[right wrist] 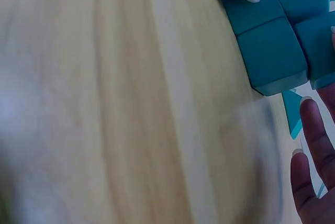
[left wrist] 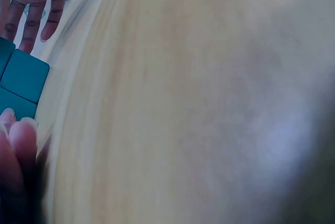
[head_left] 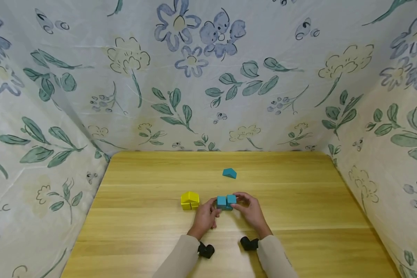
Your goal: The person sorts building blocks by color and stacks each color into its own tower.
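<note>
Blue cubes [head_left: 221, 200] are stacked close together on the wooden table, two above and others below, with a narrow gap between the upper two. My right hand [head_left: 253, 211] pinches the upper right cube [head_left: 231, 199] between thumb and fingers. Curled about the stack's left side, my left hand [head_left: 205, 215] holds the blue cubes there. In the right wrist view, the pinched cube [right wrist: 318, 46] sits slightly apart from its neighbour [right wrist: 275, 56]. The left wrist view catches blue faces [left wrist: 25, 75] at its edge, fingertips [left wrist: 23, 140] right against them.
Left of the stack stands a small yellow block house [head_left: 190, 200] with a pitched top. Behind it all, toward the table's far edge, lies a blue triangular block [head_left: 229, 173]. Floral cloth [head_left: 201, 96] hangs around the table's back and sides.
</note>
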A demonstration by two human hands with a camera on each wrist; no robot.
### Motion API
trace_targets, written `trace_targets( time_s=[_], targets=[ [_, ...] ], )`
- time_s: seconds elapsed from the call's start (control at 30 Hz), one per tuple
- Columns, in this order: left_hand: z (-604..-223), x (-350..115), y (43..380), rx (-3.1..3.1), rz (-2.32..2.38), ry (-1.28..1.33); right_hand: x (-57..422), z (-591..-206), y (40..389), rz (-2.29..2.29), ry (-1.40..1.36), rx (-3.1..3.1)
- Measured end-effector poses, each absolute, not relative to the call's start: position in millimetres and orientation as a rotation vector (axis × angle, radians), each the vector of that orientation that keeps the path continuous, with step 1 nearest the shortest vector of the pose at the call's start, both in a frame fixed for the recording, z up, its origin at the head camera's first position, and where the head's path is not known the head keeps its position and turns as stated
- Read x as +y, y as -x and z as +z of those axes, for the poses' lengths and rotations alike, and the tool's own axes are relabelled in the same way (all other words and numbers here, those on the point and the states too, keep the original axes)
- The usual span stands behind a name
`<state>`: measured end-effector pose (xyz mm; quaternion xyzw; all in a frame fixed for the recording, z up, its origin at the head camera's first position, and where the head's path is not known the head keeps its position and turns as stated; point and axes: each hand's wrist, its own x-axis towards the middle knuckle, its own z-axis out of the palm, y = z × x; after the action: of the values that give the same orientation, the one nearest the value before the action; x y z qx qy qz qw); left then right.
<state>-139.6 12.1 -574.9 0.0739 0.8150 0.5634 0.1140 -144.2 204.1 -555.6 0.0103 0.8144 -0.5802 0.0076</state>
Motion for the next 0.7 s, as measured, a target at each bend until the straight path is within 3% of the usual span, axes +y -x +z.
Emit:
trace_targets(
  time_s=[0.7],
  targets=[
    [-576.7, 11.8, 141.1, 2.371, 1.666, -0.220, 205.6, -557.7, 148.2, -1.747, 0.074, 2.550]
  ],
)
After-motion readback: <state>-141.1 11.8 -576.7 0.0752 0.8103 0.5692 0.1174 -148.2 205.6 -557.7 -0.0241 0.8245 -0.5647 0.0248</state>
